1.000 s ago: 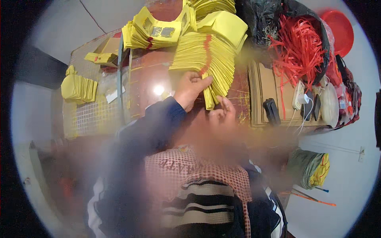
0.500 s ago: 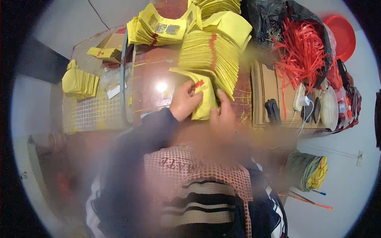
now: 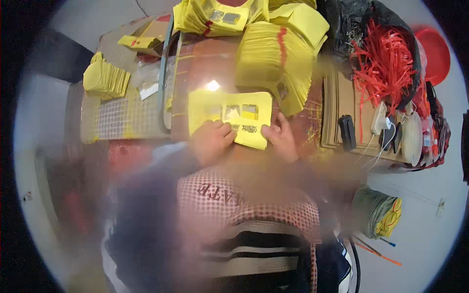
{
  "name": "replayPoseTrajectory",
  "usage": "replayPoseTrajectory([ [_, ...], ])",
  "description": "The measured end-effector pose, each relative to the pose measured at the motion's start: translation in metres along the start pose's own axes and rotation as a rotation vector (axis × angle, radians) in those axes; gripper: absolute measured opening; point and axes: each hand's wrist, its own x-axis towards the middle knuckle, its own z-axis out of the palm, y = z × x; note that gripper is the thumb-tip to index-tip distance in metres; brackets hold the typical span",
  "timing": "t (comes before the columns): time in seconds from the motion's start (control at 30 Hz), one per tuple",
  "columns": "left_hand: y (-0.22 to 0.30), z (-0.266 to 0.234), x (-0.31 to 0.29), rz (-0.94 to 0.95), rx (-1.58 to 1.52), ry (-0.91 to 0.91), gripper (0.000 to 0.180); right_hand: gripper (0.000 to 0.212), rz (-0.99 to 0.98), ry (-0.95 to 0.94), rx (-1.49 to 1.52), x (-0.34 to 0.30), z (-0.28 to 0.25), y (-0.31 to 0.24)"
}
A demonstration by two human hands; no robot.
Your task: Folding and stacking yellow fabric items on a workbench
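A flat yellow paper piece (image 3: pixel 205 103) with printed dark and grey panels lies spread in front of me, close to the table's near edge. My left hand (image 3: pixel 212 140) has its fingers curled over the lower left edge of this paper. At the lower right corner, my right hand (image 3: pixel 282 137) grips it, thumb on the paper. Just beyond stands a long row of folded yellow papers (image 3: pixel 266 56) packed tightly, with a red strip running along it. Whether the held piece is one sheet or several layers, I cannot tell.
Another yellow stack with a red band (image 3: pixel 215 22) is at the back. Left are a small yellow stack (image 3: pixel 105 80) and an open yellow carton (image 3: pixel 144 43). Right are flat cardboard sheets (image 3: pixel 332 115), a black bag of red strips (image 3: pixel 383 63) and a white power strip (image 3: pixel 380 119).
The folded yellow paper with a red mark is now spread flat, printed panels up. My left hand has moved left and the right hand slightly right. The view has shifted, so the table sits higher.
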Motion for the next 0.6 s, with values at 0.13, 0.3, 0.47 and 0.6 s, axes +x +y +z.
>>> replayPoseTrajectory([
  [0.13, -0.002, -0.017, -0.007, -0.329, -0.072, 0.351, 0.061, 0.073, -0.096, -0.024, 0.14, 0.012, -0.002, 0.02],
  [0.3, -0.027, -0.005, -0.007, -0.761, -1.423, 0.483, 0.055, 0.068, -0.111, -0.053, 0.104, 0.014, 0.003, 0.027],
  [0.47, -0.001, -0.027, -0.008, -0.537, -1.525, 0.474, 0.053, 0.07, -0.642, 0.094, -0.564, -0.007, 0.009, 0.012],
  [0.6, -0.008, -0.016, -0.017, -0.53, -1.597, 0.329, 0.047, 0.068, -0.555, 0.108, -0.703, -0.019, 0.014, 0.006],
])
